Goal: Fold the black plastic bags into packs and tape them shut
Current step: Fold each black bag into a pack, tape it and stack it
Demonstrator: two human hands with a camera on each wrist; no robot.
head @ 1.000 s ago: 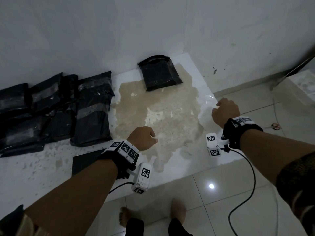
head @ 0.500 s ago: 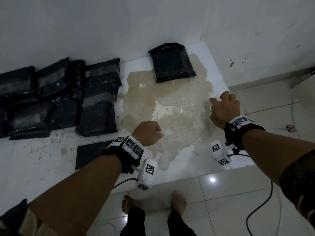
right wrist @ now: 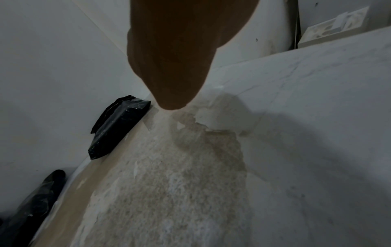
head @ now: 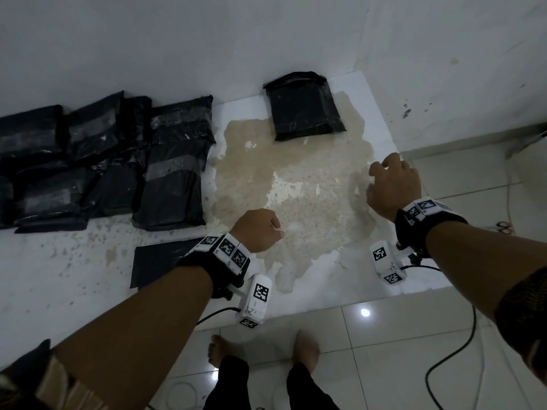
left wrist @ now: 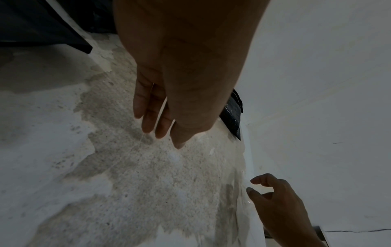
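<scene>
A taped black pack lies at the table's far side against the wall; it also shows in the wrist views. Several more black packs are heaped at the left. A flat black bag lies under my left wrist. My left hand hovers over the worn patch, fingers loosely curled, and nothing shows in it. My right hand is at the table's right edge with bent fingers. A translucent strip shows beside it; whether the fingers hold it is unclear.
The white table has a rough beige worn patch in the middle. Walls close it in at the back and right. On the tiled floor are my bare feet, a black cable and red-handled scissors.
My right hand has moved forward to the table's right edge, and its fist has loosened into bent, spread fingers. The left hand has barely shifted.
</scene>
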